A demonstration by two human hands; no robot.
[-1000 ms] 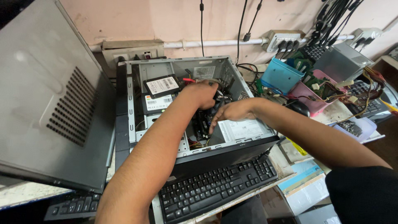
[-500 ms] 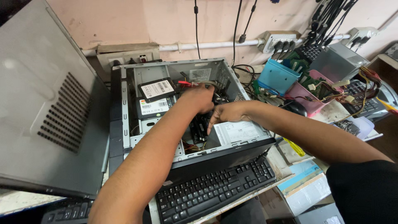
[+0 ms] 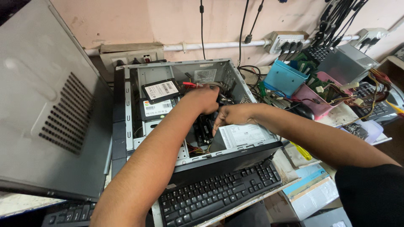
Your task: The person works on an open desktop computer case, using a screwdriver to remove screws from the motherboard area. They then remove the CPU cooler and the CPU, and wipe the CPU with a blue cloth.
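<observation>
Both hands sit slightly deeper than a moment ago inside the open computer case (image 3: 235, 80), whose side panel (image 3: 50, 105) is already off. Left hand (image 3: 205, 99) and right hand (image 3: 233, 115) curl around dark parts at its centre; whether either grips anything, I cannot tell.

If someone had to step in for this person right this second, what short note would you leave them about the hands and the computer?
Left hand: deep inside the open computer case, fingers curled down among the cables; what it grips is hidden.
Right hand: also inside, beside the left, above the power supply with its white label.
Things: the case lies on its side with the side panel off and leaning at the left. Two flat drives sit in the bay. A black keyboard lies in front of the case.
Done: case opened. Left: whatever the hands are working on inside, then the panel goes back on.
</observation>
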